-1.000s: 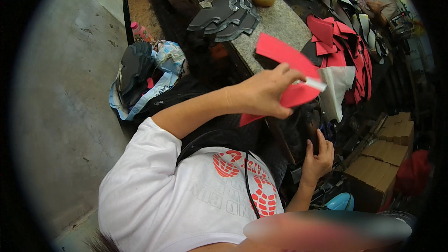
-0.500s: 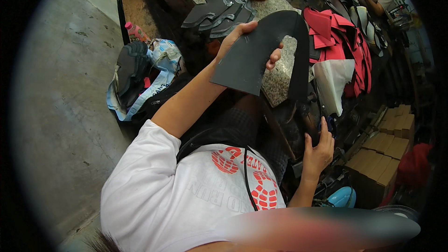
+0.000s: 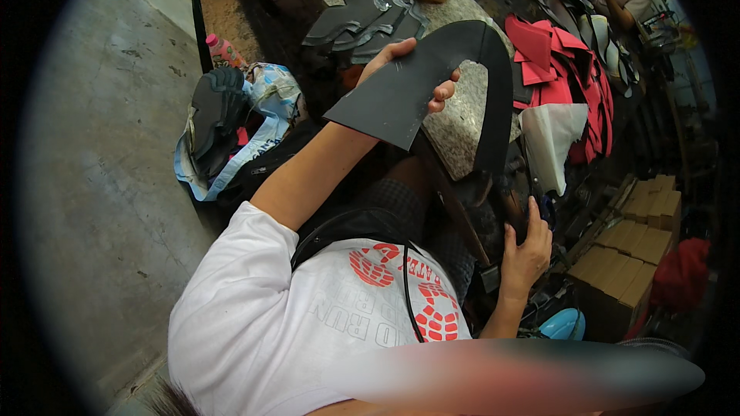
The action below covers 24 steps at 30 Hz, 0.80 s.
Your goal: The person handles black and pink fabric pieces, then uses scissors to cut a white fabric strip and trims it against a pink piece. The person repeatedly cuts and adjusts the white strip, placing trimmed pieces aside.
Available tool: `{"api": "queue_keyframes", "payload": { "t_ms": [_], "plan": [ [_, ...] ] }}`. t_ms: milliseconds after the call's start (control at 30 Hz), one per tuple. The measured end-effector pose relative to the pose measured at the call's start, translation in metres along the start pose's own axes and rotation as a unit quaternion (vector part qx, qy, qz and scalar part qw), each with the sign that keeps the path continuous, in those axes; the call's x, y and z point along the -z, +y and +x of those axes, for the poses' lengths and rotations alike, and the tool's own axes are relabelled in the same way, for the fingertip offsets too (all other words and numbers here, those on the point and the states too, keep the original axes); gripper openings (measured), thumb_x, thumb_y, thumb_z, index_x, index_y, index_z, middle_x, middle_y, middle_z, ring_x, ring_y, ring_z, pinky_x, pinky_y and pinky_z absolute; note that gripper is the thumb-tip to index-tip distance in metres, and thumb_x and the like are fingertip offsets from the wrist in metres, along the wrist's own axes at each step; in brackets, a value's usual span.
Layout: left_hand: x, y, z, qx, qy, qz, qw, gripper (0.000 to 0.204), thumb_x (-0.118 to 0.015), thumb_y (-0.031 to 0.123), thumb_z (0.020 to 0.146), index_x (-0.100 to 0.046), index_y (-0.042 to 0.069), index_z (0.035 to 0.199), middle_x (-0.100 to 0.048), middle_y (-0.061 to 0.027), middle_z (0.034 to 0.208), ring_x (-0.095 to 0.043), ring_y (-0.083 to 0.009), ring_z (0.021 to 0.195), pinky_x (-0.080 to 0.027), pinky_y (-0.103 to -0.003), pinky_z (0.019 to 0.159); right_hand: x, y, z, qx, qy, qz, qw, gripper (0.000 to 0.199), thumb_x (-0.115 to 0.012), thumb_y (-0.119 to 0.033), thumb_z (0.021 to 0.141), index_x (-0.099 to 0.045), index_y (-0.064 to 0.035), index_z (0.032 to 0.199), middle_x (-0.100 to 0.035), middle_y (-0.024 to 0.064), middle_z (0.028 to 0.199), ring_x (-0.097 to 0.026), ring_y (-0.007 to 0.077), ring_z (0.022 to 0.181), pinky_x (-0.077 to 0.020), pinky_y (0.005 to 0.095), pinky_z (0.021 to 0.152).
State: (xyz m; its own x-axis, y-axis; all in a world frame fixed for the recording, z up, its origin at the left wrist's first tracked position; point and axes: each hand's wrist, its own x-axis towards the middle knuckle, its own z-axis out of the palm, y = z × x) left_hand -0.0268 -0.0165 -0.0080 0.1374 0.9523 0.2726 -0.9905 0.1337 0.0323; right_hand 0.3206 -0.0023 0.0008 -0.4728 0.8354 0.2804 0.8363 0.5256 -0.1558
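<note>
Left hand [image 3: 388, 62] gripping black curved piece [image 3: 397, 100], right hand [image 3: 528, 254] half-open beside dark bar [image 3: 514, 212], contact unclear

It seems a shoe workshop: black upper [image 3: 435, 54] at one o'clock, dark cutouts [image 3: 339, 19] at twelve, red cutouts [image 3: 553, 94] at two.

Single head view: left fisheye of side-by-side pair, worn on head, facing steeply downward. White T-shirt [image 3: 304, 304] very near, toward 7 o'clock; bench [image 3: 465, 112] farther, between 1 and 2 o'clock. Straight lines bow toward margins.
</note>
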Motion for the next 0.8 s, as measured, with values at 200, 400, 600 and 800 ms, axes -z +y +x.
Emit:
{"api": "queue_keyframes", "payload": {
  "t_ms": [200, 400, 600, 800],
  "plan": [
    [0.007, 0.001, -0.003, 0.019, 0.0, -0.039, 0.999, 0.061, -0.037, 0.038, 0.102, -0.049, -0.017, 0.124, -0.059, -0.0266, 0.105, -0.067, -0.037, 0.087, -0.064, -0.043, 0.069, 0.001, -0.001, -0.001, 0.022, -0.009, -0.001, 1.0, 0.071, -0.082, -0.008, 0.072, -0.058, -0.0149, 0.139, -0.063, 0.0074, 0.102, -0.059, 0.0297, 0.096, -0.0481, 0.0425, 0.087],
    [0.02, -0.027, 0.004, 0.059, -0.012, -0.074, 0.995, 0.064, -0.033, 0.038, 0.103, -0.048, -0.021, 0.122, -0.064, -0.033, 0.101, -0.072, -0.041, 0.082, -0.065, -0.039, 0.07, 0.0, 0.001, 0.0, 0.018, -0.008, 0.004, 1.0, 0.072, -0.082, -0.007, 0.071, -0.059, -0.0144, 0.139, -0.063, 0.0076, 0.099, -0.059, 0.029, 0.095, -0.049, 0.0419, 0.086],
    [0.03, -0.013, 0.011, 0.135, -0.042, -0.007, 0.99, 0.065, -0.033, 0.036, 0.103, -0.045, -0.024, 0.123, -0.063, -0.0375, 0.097, -0.072, -0.0423, 0.079, -0.065, -0.042, 0.069, -0.001, 0.003, 0.0, 0.012, -0.006, 0.013, 1.0, 0.072, -0.082, -0.007, 0.072, -0.058, -0.0163, 0.14, -0.063, 0.0068, 0.099, -0.06, 0.0284, 0.095, -0.0494, 0.0418, 0.085],
    [0.055, -0.013, 0.007, 0.132, 0.029, -0.024, 0.991, 0.061, -0.035, 0.033, 0.101, -0.045, -0.022, 0.126, -0.061, -0.0367, 0.103, -0.069, -0.0422, 0.085, -0.064, -0.046, 0.068, 0.0, 0.003, 0.0, -0.002, -0.028, 0.016, 0.999, 0.072, -0.081, -0.005, 0.072, -0.058, -0.0172, 0.14, -0.063, 0.007, 0.1, -0.06, 0.0286, 0.097, -0.0495, 0.0416, 0.087]
  ]
}}
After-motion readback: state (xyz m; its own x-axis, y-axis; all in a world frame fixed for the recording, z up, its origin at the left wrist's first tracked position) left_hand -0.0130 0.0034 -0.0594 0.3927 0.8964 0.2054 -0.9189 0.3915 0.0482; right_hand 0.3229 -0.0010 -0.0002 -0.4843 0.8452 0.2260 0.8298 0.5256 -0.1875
